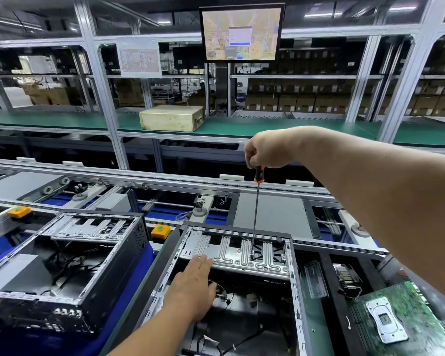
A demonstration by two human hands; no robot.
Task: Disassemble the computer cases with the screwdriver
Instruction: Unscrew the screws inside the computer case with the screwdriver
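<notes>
Computer case, open-topped, black-framed with a silver stamped-steel drive bracket (238,255), sits on the conveyor line's near side, centre-right; a second open black case (62,268) lies just to its left. Green circuit board with a metal socket plate (396,319) rests at the line's near right corner.

Right hand (267,150) is closed round the top of a long screwdriver with an orange-and-black handle (255,209), held near-vertical; its tip sits on the bracket, right of centre, apparently at a screw, though the screw head is too small to confirm. Left hand (193,286) lies flat, fingers straight, palm down over the case interior, fingertips touching the bracket's near edge.

Judgement: step in hand is loosening a bracket screw. To do it well: keep the shaft square to the plate, press down before turning so the tip does not cam out, and keep the left hand steadying the bracket. Watch the loose cables below for a dropped screw.
</notes>
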